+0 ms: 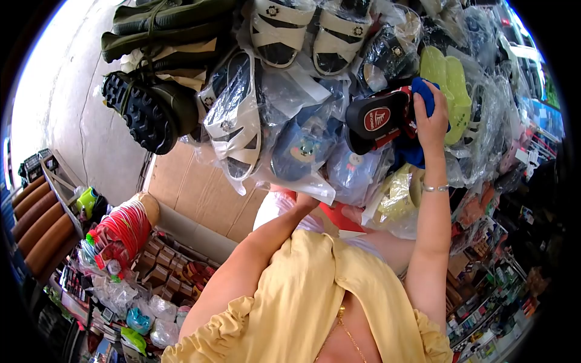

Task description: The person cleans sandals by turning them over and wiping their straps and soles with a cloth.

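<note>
Our right hand (432, 115) grasps a blue cloth (423, 91) against the black shoe (362, 118), left of the green slippers (433, 72); our left hand (307, 201), mostly hidden, we can't tell; a hard push could topple the shoe

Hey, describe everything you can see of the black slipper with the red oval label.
The black slipper looks like rubber or foam, with a rounded end bearing a red oval label with a pale figure and tiny lettering. Red patches mark its upper part. It sits among plastic-wrapped footwear. The right hand holds blue cloth against it; whether the fingers touch it is hidden.
</note>
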